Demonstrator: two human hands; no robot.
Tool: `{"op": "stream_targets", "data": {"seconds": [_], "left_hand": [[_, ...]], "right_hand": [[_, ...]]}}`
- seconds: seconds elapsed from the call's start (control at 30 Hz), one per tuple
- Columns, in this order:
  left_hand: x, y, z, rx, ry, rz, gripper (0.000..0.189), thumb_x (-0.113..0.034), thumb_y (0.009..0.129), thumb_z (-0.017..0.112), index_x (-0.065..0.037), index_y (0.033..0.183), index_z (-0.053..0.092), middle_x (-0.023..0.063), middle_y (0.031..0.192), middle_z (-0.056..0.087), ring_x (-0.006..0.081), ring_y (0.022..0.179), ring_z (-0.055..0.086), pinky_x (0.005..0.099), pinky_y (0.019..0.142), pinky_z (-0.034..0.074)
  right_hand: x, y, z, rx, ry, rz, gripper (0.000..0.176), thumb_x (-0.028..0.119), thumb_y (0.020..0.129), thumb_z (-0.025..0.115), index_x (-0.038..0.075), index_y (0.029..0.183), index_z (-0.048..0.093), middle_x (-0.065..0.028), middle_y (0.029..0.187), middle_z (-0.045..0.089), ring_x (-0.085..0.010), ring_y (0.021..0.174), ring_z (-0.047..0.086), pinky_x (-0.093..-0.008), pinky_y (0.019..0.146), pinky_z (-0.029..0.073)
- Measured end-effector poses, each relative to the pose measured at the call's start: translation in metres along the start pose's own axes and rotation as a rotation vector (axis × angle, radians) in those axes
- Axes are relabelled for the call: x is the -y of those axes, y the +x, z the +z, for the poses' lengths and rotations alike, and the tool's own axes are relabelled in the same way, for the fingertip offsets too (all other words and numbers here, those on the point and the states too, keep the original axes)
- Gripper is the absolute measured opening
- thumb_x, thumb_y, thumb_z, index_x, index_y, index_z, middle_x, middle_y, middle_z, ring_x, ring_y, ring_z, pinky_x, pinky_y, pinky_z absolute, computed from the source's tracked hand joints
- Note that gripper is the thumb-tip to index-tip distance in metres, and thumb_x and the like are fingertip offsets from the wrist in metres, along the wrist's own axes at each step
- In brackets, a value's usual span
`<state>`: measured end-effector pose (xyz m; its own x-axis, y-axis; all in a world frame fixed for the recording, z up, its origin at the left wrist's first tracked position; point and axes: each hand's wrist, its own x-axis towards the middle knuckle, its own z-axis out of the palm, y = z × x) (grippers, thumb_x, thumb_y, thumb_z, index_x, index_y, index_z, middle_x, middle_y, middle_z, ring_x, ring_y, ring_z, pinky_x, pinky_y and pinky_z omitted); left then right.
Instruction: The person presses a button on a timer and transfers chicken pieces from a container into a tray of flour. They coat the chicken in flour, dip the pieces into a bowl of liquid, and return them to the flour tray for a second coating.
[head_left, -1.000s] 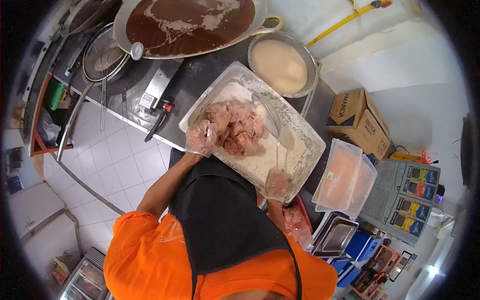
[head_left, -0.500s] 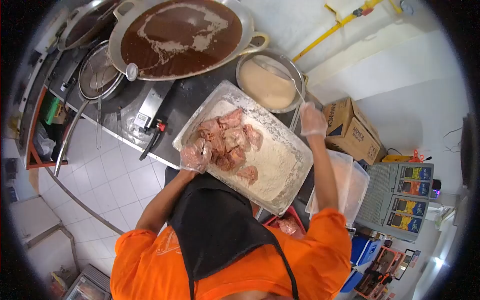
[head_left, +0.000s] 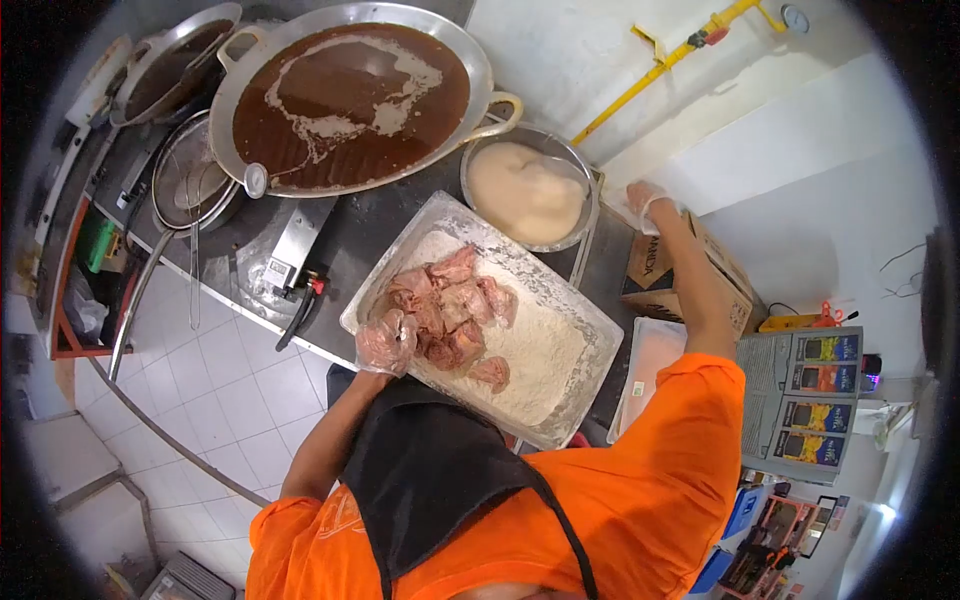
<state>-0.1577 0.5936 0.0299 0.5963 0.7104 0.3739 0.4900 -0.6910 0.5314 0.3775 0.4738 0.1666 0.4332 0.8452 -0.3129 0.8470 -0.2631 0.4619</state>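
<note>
My left hand point(head_left: 385, 342), in a clear plastic glove, rests curled on the near left side of a pile of raw meat pieces point(head_left: 452, 305). The meat lies on flour in a rectangular metal tray point(head_left: 575, 300) in front of me. My right hand point(head_left: 643, 197), also gloved, is stretched out far to the right, just past the rim of a round metal bowl of pale batter point(head_left: 520, 195) and above a cardboard box point(head_left: 650, 265). A ladle seems to lie in the batter; whether my right hand still holds its handle is unclear.
A big wok of dark oil point(head_left: 340, 95) stands at the back, with a wire skimmer point(head_left: 190, 175) and a second pan point(head_left: 165, 65) to its left. A clear plastic tub point(head_left: 650, 365) sits right of the tray. A yellow pipe point(head_left: 650, 70) runs along the white wall.
My right hand lifted the ladle from the near side of the tray to the batter bowl, then moved out past the bowl's right rim. My left hand stayed on the meat.
</note>
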Motion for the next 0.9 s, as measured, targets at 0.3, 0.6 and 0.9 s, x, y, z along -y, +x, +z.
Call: {"op": "stream_targets", "data": {"seconds": [0.3, 0.6, 0.9], "left_hand": [[0.005, 0.001, -0.002, 0.010, -0.025, 0.077, 0.011, -0.020, 0.079, 0.060, -0.010, 0.078, 0.055, 0.0102, 0.059, 0.054, 0.0323, 0.051, 0.056, 0.0460, 0.046, 0.042], [0.013, -0.003, 0.003, 0.026, 0.013, 0.171, 0.011, -0.020, 0.077, 0.057, -0.010, 0.081, 0.055, 0.0074, 0.084, 0.055, 0.0270, 0.054, 0.056, 0.0419, 0.044, 0.040], [0.017, -0.008, 0.007, 0.050, -0.030, 0.183, 0.017, -0.022, 0.078, 0.056, -0.011, 0.090, 0.053, 0.0070, 0.092, 0.058, 0.0260, 0.057, 0.057, 0.0419, 0.048, 0.041]], "right_hand": [[0.043, -0.013, 0.107, 0.301, 0.229, -0.410, 0.026, 0.028, 0.090, 0.047, 0.006, 0.079, 0.055, -0.0118, 0.071, 0.061, -0.0261, 0.064, 0.061, -0.0388, 0.057, 0.050], [0.144, -0.007, 0.062, 0.726, 1.691, 0.471, 0.028, 0.034, 0.092, 0.050, 0.014, 0.072, 0.049, 0.0035, 0.059, 0.046, -0.0090, 0.044, 0.042, -0.0237, 0.034, 0.031], [0.175, -0.042, 0.066, 0.448, 2.049, 0.649, 0.028, 0.036, 0.093, 0.050, 0.015, 0.074, 0.050, 0.0032, 0.059, 0.047, -0.0096, 0.043, 0.041, -0.0255, 0.035, 0.033]]}}
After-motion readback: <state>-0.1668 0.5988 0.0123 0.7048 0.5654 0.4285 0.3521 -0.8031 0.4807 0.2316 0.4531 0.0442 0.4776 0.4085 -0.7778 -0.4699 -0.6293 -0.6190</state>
